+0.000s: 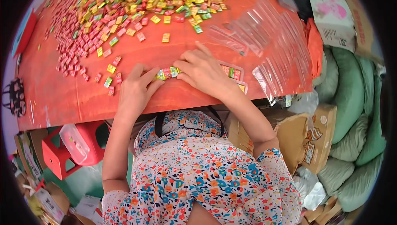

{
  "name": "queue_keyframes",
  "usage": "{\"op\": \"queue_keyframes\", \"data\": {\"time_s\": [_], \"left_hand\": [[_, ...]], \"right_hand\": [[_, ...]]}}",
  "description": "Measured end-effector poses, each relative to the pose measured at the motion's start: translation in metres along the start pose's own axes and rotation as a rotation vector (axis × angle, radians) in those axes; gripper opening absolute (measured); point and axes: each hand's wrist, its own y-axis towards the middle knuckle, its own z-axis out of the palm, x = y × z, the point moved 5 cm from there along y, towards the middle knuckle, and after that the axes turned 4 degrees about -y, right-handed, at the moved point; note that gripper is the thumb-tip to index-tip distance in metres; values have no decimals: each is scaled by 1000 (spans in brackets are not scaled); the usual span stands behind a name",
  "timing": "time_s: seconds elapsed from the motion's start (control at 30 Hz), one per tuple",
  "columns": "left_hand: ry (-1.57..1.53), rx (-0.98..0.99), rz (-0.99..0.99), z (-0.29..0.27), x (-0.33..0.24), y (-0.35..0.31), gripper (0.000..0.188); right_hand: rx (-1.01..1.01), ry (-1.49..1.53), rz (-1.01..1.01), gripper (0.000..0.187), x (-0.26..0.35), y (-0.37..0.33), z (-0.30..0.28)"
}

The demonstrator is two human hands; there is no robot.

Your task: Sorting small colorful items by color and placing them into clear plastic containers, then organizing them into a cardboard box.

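A short row of small wrapped candies (167,73), in yellow, green and pink-red, lies near the front edge of the red table (99,96). My left hand (138,85) grips its left end between thumb and fingers. At the other end, my right hand (200,71) presses its thumb and fingertips against the row, with its other fingers partly lifted. Just beyond the right wrist, transparent plastic trays (242,71) hold a few candies; hand and forearm hide part of them. Several loose candies (111,69) are scattered to the left of my left hand.
A big heap of loose wrapped candies (136,1) covers the far side of the table. Stacked transparent trays (273,34) lie at the right. Below the table are a red stool (56,154) at left and a cardboard box (320,138) at right, beside green sacks (347,92).
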Motion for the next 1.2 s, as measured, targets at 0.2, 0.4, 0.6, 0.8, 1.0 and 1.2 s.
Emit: {"op": "queue_keyframes", "data": {"time_s": [0.2,0.4,0.6,0.8,1.0,1.2], "left_hand": [[-34,35,232,20,-41,61,27],[-41,132,484,70,-68,143,28],[-35,271,468,98,-52,170,31],[1,108,572,87,-40,147,48],[344,202,649,98,-46,121,88],[378,201,640,103,-41,115,89]], "right_hand": [[-166,-105,174,29,-35,-32,-47],[-245,-194,320,29,-96,-57,-66],[-279,-135,385,28,-126,-63,-52],[-310,-177,378,32,-118,-74,-56],[-100,-283,300,55,-109,-78,-36],[20,-317,305,65,-106,-80,-25]]}}
